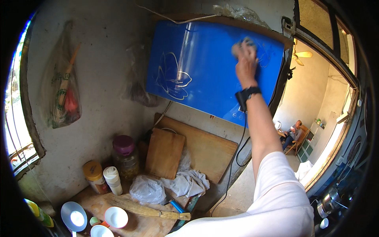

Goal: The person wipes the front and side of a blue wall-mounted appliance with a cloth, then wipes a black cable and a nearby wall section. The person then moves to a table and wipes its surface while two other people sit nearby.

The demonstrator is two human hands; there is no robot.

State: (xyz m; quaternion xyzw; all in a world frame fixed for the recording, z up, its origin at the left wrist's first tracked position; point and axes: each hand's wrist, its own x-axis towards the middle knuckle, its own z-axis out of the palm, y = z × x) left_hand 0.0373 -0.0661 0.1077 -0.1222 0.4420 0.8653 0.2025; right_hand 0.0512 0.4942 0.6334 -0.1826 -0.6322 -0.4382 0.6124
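My right hand (246, 66), with a black band on the wrist, presses a bunched greyish cloth (248, 43) against a glossy blue panel (213, 65). The hand and cloth are slightly blurred. This panel fronts a wall-mounted appliance and bears silver flower outlines at left and right, with small round marks near its lower right corner. A black cable (229, 171) hangs down from the wrist beside my arm. My left hand is out of view.
Wooden boards (207, 148) lean below the panel. On the table stand a purple-lidded jar (125, 157), a white bottle (112, 179), a plastic bag (148, 189), a brush (142, 209) and bowls (116, 217). Through the doorway, a person (293, 133) sits on a chair.
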